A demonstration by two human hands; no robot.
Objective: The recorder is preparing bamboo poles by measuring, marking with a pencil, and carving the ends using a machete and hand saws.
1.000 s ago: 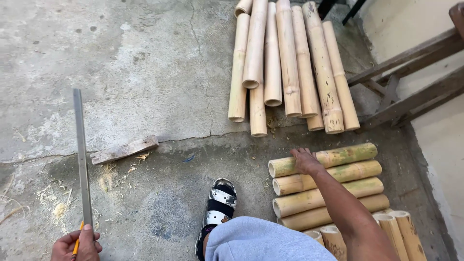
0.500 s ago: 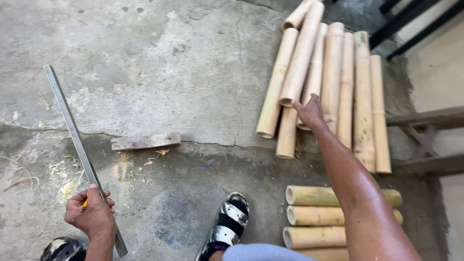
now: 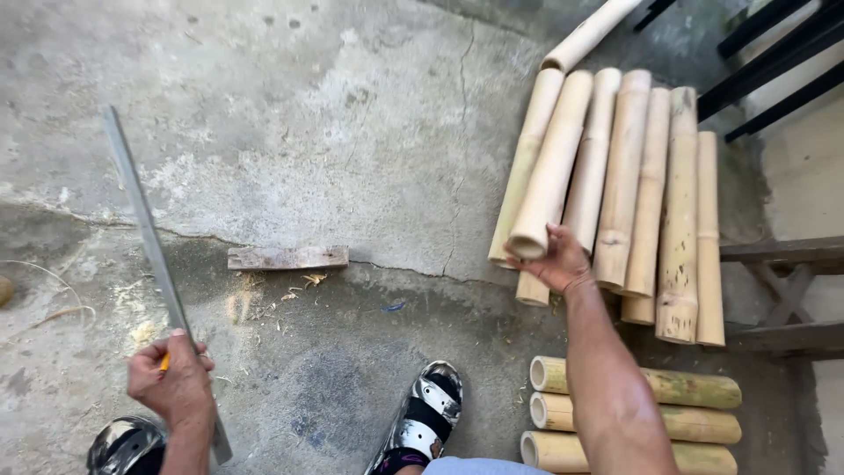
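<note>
In the head view, a pale bamboo pole [image 3: 552, 176] is gripped near its cut lower end by the right hand [image 3: 556, 261], the fingers [image 3: 538, 268] being curled under and around it. The pole is lifted at that end above a row of longer bamboo poles [image 3: 651, 193] laid side by side on the concrete floor [image 3: 308, 114]. Below the right fingers, beside the forearm, shorter greenish bamboo sections [image 3: 694, 391] are stacked crosswise. A long flat metal blade [image 3: 145, 229] is held by the left hand [image 3: 171, 380], whose fingers are closed around its handle end. A small wooden block [image 3: 287, 257] lies between the two hands, amid shavings.
</note>
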